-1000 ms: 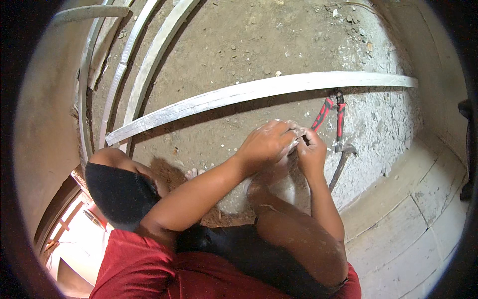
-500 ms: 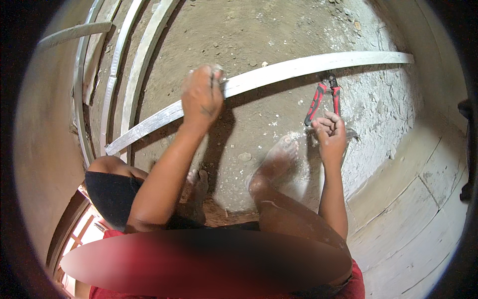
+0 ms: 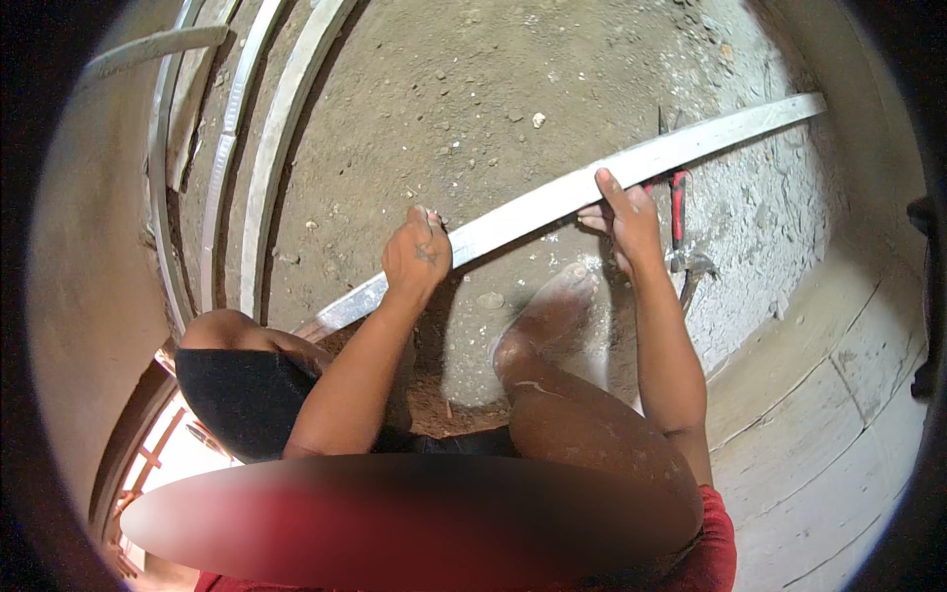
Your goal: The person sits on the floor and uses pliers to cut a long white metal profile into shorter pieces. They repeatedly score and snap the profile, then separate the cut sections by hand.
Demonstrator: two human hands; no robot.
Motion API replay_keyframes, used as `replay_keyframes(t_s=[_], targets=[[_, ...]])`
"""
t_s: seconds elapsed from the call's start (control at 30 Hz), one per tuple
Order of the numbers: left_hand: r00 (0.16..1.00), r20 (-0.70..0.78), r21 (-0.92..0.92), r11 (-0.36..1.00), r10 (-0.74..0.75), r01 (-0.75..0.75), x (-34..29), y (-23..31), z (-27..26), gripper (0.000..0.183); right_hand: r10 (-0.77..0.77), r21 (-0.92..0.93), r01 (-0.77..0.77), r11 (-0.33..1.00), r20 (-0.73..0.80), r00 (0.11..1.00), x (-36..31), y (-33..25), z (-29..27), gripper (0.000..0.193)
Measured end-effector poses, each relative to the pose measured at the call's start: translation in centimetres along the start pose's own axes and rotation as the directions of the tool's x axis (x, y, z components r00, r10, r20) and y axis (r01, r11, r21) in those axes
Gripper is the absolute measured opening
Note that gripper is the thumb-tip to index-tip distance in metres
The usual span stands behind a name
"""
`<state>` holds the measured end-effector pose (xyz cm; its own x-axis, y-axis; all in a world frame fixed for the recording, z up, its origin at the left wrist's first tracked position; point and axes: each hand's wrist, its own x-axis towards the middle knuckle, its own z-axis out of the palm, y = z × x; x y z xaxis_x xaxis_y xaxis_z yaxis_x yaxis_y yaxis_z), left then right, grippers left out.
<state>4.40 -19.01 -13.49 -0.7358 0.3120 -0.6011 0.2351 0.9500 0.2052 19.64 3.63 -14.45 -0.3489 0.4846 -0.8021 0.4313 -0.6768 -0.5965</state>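
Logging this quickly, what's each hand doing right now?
Left hand: closed on the metal strip.
Right hand: fingers on the same strip; grip unclear.

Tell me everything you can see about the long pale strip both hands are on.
The strip is long, narrow, flat and pale grey-white, seemingly metal. It lies slanting across the dirt floor, its far end higher to the right, near a concrete wall. The left hand grips its lower part; the right hand presses farther along. Red-handled pliers lie just behind it, and a bare foot rests in front.
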Motion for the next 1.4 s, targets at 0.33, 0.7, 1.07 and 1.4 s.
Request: replay_keyframes(t_s=[0.33,0.7,1.07,1.4], targets=[[0.915,-0.404,-0.13,0.99,0.0,-0.058,-1.8,-3.0,1.9,0.02,0.137,-0.459,-0.005,0.889,0.255,0.957,1.2,0.0,3.5,0.046],[0.922,-0.032,-0.855,0.488,-0.385,0.174,-3.8,0.3,0.1,0.033,0.09,-0.563,0.129,0.816,0.344,0.935,2.2,0.5,4.1,0.044],[0.963,-0.186,-0.859,0.508,-0.193,-0.064,-3.9,-1.3,3.8,0.022,-0.284,-0.696,0.383,0.607,0.261,0.923,1.9,-1.1,-2.7,0.036],[0.943,-0.319,-0.87,0.425,-0.095,-0.251,-3.0,-2.4,6.3,0.019,-0.424,-0.827,0.182,0.532,-0.073,0.903,-5.0,5.0,-16.2,0.035]])
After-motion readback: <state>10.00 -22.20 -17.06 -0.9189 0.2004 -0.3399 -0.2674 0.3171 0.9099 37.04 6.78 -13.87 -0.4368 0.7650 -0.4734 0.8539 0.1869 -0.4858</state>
